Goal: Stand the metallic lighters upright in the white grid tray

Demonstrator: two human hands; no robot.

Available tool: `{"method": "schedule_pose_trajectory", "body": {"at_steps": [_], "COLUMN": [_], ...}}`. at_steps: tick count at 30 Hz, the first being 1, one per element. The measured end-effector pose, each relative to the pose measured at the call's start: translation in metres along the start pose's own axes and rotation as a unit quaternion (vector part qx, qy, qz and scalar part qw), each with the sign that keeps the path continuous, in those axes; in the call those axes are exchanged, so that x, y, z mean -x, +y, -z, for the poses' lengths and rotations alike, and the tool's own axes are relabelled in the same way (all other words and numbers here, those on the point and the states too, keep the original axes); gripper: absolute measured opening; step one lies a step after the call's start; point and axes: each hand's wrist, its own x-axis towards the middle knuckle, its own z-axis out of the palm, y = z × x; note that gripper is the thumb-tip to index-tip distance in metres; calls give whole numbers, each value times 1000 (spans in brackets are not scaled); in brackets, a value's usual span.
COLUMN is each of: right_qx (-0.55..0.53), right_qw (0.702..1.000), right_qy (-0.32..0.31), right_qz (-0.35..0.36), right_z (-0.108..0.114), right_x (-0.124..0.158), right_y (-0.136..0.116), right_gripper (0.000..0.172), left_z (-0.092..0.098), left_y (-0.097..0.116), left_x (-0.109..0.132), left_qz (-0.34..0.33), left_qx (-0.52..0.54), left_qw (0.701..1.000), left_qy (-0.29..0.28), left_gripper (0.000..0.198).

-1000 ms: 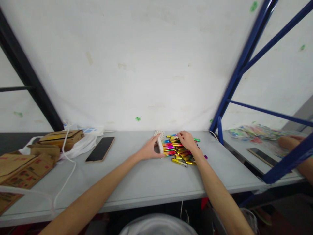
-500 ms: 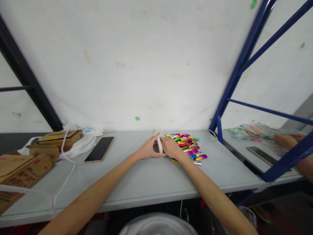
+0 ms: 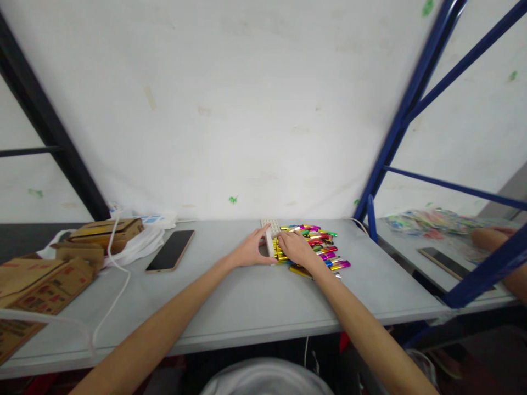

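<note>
My left hand (image 3: 250, 250) grips a narrow white block (image 3: 270, 244) from its left side, thumb at the near end and fingers at the far end. Directly behind it, a white studded rack (image 3: 270, 226) lies against the wall; whether the two are one piece I cannot tell. To the right is a pile of shiny metallic tubes (image 3: 329, 256) in gold, purple, red, green and blue. My right hand (image 3: 295, 248) rests over the pile's left part, fingers bent together among gold tubes close to the block. Its fingertips are partly hidden.
On the left lie a phone (image 3: 171, 250), cardboard boxes (image 3: 41, 291), a white plastic bag (image 3: 142, 246) and a loose white cable (image 3: 111, 312). A blue metal frame (image 3: 395, 137) rises at right. Beyond it are another person's hand (image 3: 488, 237), a second phone (image 3: 442, 262) and plastic packets (image 3: 428, 222).
My right hand has shifted slightly right, away from the white block, uncovering gold tubes beside it. The left hand keeps its hold on the block.
</note>
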Motion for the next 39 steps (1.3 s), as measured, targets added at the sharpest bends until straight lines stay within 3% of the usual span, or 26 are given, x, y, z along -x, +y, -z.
{"method": "schedule_pose_trajectory", "body": {"at_steps": [10, 15, 18, 20, 24, 31, 39], "right_qx": [-40, -53, -31, -13, 6, 23, -22], "right_qw": [998, 997, 999, 1000, 1000, 999, 999], "right_qy": [20, 55, 23, 0, -4, 13, 23], "right_qz": [-40, -17, -6, -9, -11, -26, -35], "right_z": [-1, 1, -1, -3, -4, -11, -11], "right_x": [2, 0, -1, 1, 4, 4, 1], "right_y": [17, -3, -22, -29, -27, -13, -6], "right_gripper": [34, 31, 24, 34, 31, 32, 31], "left_z": [11, 4, -2, -4, -1, 17, 51], "left_y": [-1, 3, 5, 6, 9, 15, 3], "left_x": [3, 2, 1, 1, 1, 1, 5], "left_qz": [10, 18, 15, 10, 1, 19, 56], "left_qx": [2, 28, 38, 45, 37, -2, 13], "left_qw": [1000, 999, 999, 999, 999, 999, 998], "left_qy": [-3, 4, 11, 11, -3, -28, -30], "left_gripper": [126, 122, 121, 117, 107, 106, 107]}}
